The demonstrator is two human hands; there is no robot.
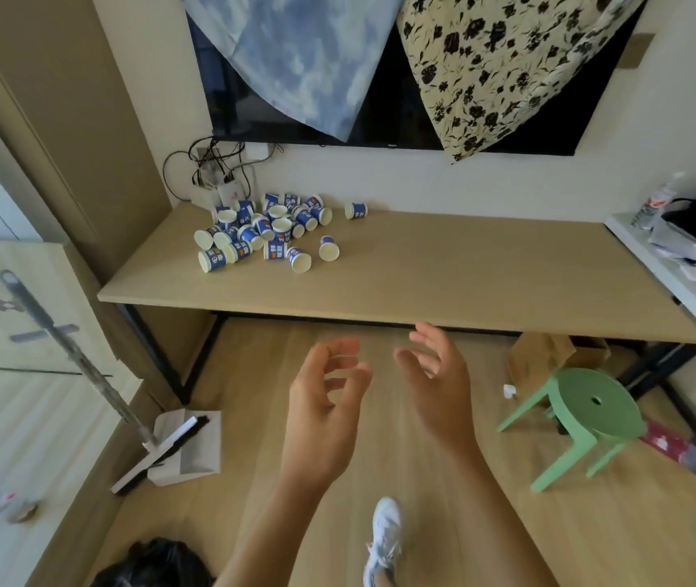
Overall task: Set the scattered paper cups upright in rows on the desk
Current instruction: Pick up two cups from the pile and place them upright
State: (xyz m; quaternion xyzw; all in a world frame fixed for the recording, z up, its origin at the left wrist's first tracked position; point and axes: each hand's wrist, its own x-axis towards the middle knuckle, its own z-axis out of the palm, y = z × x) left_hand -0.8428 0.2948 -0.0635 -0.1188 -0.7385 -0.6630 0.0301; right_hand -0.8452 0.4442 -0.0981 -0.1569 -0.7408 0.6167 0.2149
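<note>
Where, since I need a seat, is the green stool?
In the head view, the green stool stands on the floor at lower right, beside a cardboard box.

Blue-and-white paper cups [268,230]: loose heap, mostly on their sides, on tan desk [443,281], well ahead and left of left hand [325,400]; stray cup [355,210] right of heap.

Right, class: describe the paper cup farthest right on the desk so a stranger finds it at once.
Find the long wooden desk against the wall. A heap of blue-and-white paper cups sits toward its back left corner. The lone cup lies right of the heap and close to the wall, farther right than any other and touching none.
</note>
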